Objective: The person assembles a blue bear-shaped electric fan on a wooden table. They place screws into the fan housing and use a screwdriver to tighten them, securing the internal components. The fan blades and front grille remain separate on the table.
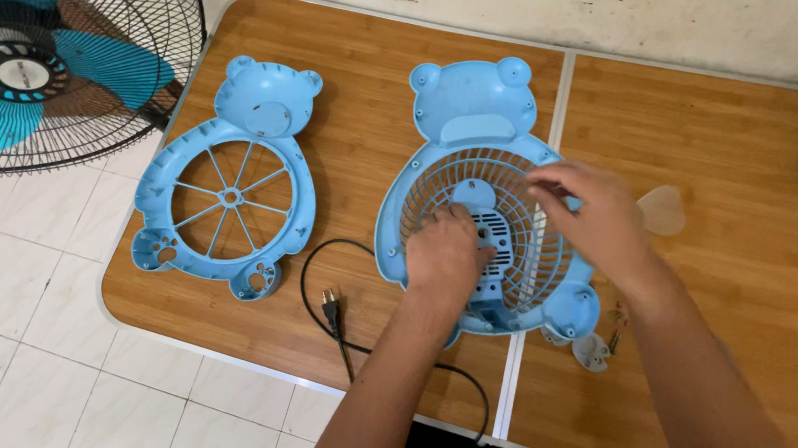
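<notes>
A light-blue bear-shaped fan housing (pixel 473 106) lies flat on the wooden folding table (pixel 363 114). Its round grille faces up. My left hand (pixel 443 254) rests inside the grille with the fingers curled at the white motor mount in the middle; what the fingers hold is hidden. My right hand (pixel 590 211) reaches across the grille's right rim with the fingers bent down onto the ribs. A second bear-shaped blue cover (pixel 228 184) with a spoked ring lies to the left, untouched.
A black power cord with a two-pin plug (pixel 332 305) loops off the table's front edge. A clear fan blade (pixel 662 210), a small white part (pixel 591 351) and a few screws (pixel 617 323) lie right of the housing. A standing fan (pixel 42 71) is on the tiled floor at the upper left.
</notes>
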